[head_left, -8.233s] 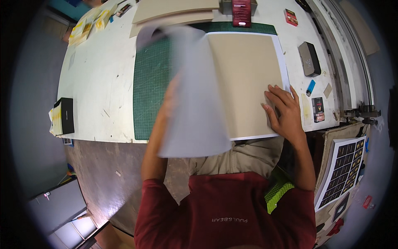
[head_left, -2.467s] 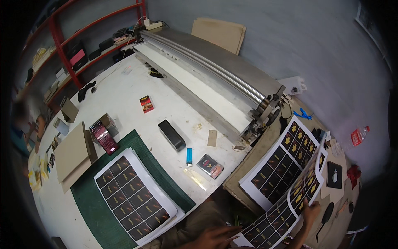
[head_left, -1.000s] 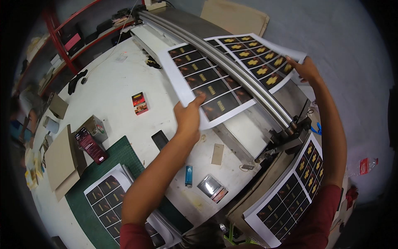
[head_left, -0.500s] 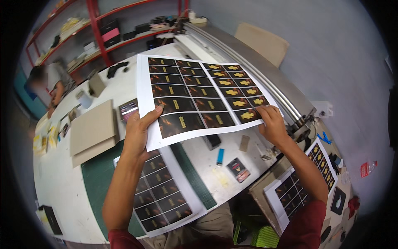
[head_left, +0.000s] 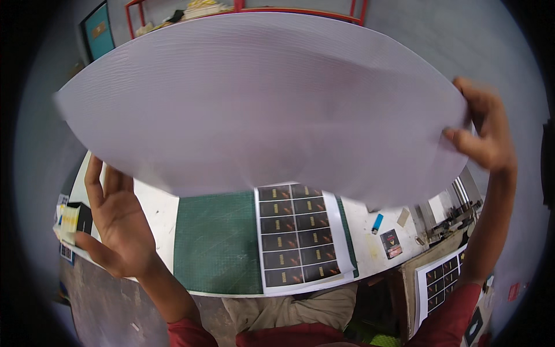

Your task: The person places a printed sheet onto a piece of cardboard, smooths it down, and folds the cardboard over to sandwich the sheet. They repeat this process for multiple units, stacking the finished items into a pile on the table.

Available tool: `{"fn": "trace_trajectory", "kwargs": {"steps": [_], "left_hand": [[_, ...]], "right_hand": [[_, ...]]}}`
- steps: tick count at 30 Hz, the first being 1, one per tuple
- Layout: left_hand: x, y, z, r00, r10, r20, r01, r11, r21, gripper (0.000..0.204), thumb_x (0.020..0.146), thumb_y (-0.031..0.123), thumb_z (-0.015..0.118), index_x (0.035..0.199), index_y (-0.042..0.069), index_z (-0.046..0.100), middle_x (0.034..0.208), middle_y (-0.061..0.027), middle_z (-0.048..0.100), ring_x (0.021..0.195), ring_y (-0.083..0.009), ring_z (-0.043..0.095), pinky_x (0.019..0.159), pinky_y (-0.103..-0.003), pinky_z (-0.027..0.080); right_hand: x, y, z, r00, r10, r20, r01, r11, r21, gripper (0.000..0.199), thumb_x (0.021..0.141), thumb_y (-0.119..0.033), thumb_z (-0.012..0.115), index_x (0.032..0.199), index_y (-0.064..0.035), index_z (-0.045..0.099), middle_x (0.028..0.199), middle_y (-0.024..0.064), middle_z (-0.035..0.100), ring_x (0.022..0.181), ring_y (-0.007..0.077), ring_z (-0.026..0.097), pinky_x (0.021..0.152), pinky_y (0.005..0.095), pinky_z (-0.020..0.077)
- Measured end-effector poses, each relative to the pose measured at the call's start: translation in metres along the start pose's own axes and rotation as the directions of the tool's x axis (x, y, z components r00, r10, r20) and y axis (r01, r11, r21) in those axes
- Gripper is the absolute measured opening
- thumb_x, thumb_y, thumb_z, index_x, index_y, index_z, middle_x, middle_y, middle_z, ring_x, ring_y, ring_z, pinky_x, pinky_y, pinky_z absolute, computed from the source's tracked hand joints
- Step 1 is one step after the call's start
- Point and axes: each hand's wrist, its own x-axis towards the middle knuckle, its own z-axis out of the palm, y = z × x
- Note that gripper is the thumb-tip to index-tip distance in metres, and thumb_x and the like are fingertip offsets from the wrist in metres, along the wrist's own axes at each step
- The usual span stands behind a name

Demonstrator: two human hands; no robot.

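A large, pale, blank-faced paper sheet [head_left: 266,110] bows across the upper half of the frame, above the white tabletop [head_left: 156,217]. At the right of the frame, the right hand [head_left: 487,133] is clamped on its edge, thumb on the near face and fingers behind, probably to stop it slipping. At the left, the left hand [head_left: 122,228] has its thumb and fingers apart, fingertips hidden behind the sheet; it seems to steady rather than pinch, though contact is unclear. At lower centre, dark-printed white paper sheets [head_left: 298,240] lie on a gridded green cutting mat [head_left: 217,246], which likely protects the tabletop.
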Motion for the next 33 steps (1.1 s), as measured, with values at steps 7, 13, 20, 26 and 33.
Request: {"fn": "trace_trajectory", "kwargs": {"steps": [7,13,20,26,33], "left_hand": [[-0.044,0.016,-0.035,0.822,-0.534,-0.199,0.570,0.760,0.312,0.077,0.071,-0.004,0.060,0.141,-0.006,0.028,0.111,-0.0213,0.063,0.101,-0.0233,0.064,0.092,-0.033,0.049],[-0.154,-0.065,-0.106,0.488,-0.828,-0.278,0.870,0.436,0.231,0.071,0.070,-0.013,0.054,0.138,-0.009,0.035,0.111,-0.0214,0.064,0.099,-0.0228,0.065,0.083,-0.031,0.052],[-0.183,-0.099,-0.127,0.379,-0.891,-0.248,0.922,0.342,0.181,0.073,0.069,-0.013,0.053,0.139,-0.010,0.033,0.115,-0.0234,0.063,0.101,-0.0250,0.065,0.084,-0.033,0.053],[-0.181,-0.104,-0.130,0.379,-0.894,-0.240,0.922,0.341,0.184,0.075,0.068,-0.014,0.052,0.140,-0.011,0.032,0.119,-0.0253,0.060,0.104,-0.0260,0.063,0.088,-0.034,0.051],[-0.173,-0.111,-0.130,0.389,-0.887,-0.249,0.916,0.344,0.205,0.071,0.069,-0.012,0.051,0.138,-0.013,0.035,0.116,-0.0238,0.063,0.103,-0.0253,0.064,0.089,-0.032,0.050]], "right_hand": [[0.101,0.041,0.127,0.860,-0.049,0.508,0.156,0.973,-0.170,0.041,0.057,-0.025,0.066,0.088,0.0022,0.063,0.082,0.0152,0.062,0.081,0.0282,0.056,0.071,0.0399,0.0467],[0.043,0.064,0.331,0.877,-0.011,0.480,0.158,0.951,-0.267,0.049,0.073,-0.022,0.069,0.117,-0.0025,0.058,0.106,0.0166,0.062,0.105,0.0323,0.059,0.098,0.0497,0.0374],[0.062,0.047,0.427,0.974,-0.111,0.195,0.143,0.977,-0.161,0.037,0.080,-0.013,0.068,0.113,0.0001,0.060,0.109,0.0168,0.059,0.109,0.0312,0.054,0.095,0.0432,0.0399],[0.094,0.057,0.460,0.975,-0.115,0.190,0.169,0.939,-0.299,0.029,0.078,-0.011,0.068,0.104,-0.0010,0.062,0.105,0.0150,0.061,0.105,0.0308,0.055,0.091,0.0420,0.0412],[0.095,0.054,0.430,0.879,-0.234,0.415,0.413,0.808,-0.421,0.022,0.072,-0.005,0.066,0.094,-0.0031,0.064,0.105,0.0142,0.061,0.105,0.0267,0.056,0.089,0.0408,0.0422]]}}
